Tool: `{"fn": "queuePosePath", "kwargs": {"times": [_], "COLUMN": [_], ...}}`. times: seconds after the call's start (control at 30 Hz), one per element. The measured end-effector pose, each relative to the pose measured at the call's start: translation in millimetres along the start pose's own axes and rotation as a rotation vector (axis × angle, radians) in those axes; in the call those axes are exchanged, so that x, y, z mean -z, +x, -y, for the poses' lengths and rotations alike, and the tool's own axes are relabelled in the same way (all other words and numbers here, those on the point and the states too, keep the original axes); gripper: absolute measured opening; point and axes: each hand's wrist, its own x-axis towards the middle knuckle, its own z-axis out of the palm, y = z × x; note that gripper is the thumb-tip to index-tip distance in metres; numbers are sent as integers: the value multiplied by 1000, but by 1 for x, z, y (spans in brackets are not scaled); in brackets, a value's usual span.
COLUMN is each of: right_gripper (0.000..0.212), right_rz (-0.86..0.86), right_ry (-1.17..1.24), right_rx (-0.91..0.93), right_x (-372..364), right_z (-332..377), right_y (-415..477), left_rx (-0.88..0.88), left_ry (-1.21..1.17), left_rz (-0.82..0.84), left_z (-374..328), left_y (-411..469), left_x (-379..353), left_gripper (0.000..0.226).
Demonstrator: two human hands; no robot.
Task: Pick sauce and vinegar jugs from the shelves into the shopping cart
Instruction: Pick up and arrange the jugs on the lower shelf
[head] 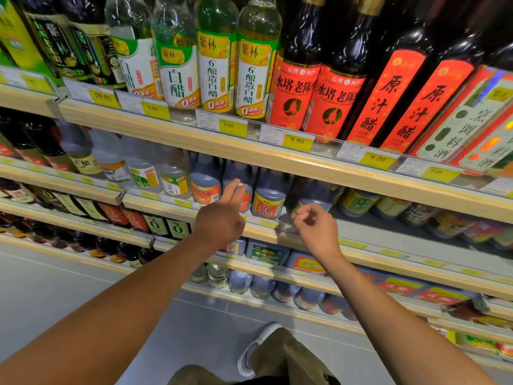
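Dark vinegar jugs stand in a row on the second shelf: one with an orange label (pixel 205 180), one partly behind my fingers (pixel 244 187), and one with a yellow and red label (pixel 268 193). My left hand (pixel 222 212) reaches toward them with its fingers stretched out, the tips in front of the middle jug; I cannot tell if they touch it. My right hand (pixel 315 226) hovers at the shelf edge (pixel 266 230) to the right, fingers loosely curled, holding nothing. No shopping cart is in view.
The top shelf holds clear white vinegar bottles (pixel 216 65) and dark bottles with red labels (pixel 297 87) above yellow price tags (pixel 297 140). Lower shelves carry more jugs (pixel 266 252) and bottles. Grey floor and my shoe (pixel 255 348) lie below.
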Motion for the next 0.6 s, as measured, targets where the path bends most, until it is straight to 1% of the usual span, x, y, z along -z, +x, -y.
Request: {"fn": "queuePosePath", "kwargs": {"times": [0.03,0.07,0.1,0.13,0.2,0.23,0.27,0.33,0.37,0.43,0.47,0.53,0.57,0.6], "right_gripper": [13,21,29,38,51,53,51,39,36,43,43,35,35,40], "right_rz": [-93,-170,-220,-231,-123,-49,24,146,176,203,204,187,182,181], "right_ry": [-10,-4,-14,-36,-104,-127,-127,-98,-84,-60,-55,-66,-74,-82], "right_rx": [-23,-55,-83,-88,-87,-104,-124,-140,-122,-94,-95,-90,-91,-83], "right_x": [11,21,31,37,45,46,48,51,52,55,54,52,49,45], "right_z": [-8,-14,-18,-20,-21,-17,-15,-18,-21,-27,-28,-24,-22,-21], "right_y": [2,7,13,22,36,39,42,48,50,52,52,51,52,53], "left_rx": [-40,-79,-112,-138,-172,-178,-174,-147,-135,-126,-124,-120,-121,-124], "left_ry": [-1,-4,-7,-5,21,35,38,18,10,10,12,8,6,3], "left_rz": [-32,-42,-35,-23,10,46,99,204,235,250,247,245,244,242], "left_z": [-5,-9,-14,-18,-23,-24,-24,-23,-23,-25,-26,-28,-29,-29], "left_y": [0,1,2,3,7,8,10,12,12,12,11,9,8,7], "left_x": [0,0,-1,-2,-6,-8,-10,-11,-10,-8,-7,-7,-6,-6], "left_gripper": [78,78,80,82,86,89,92,97,98,96,94,90,89,89]}}
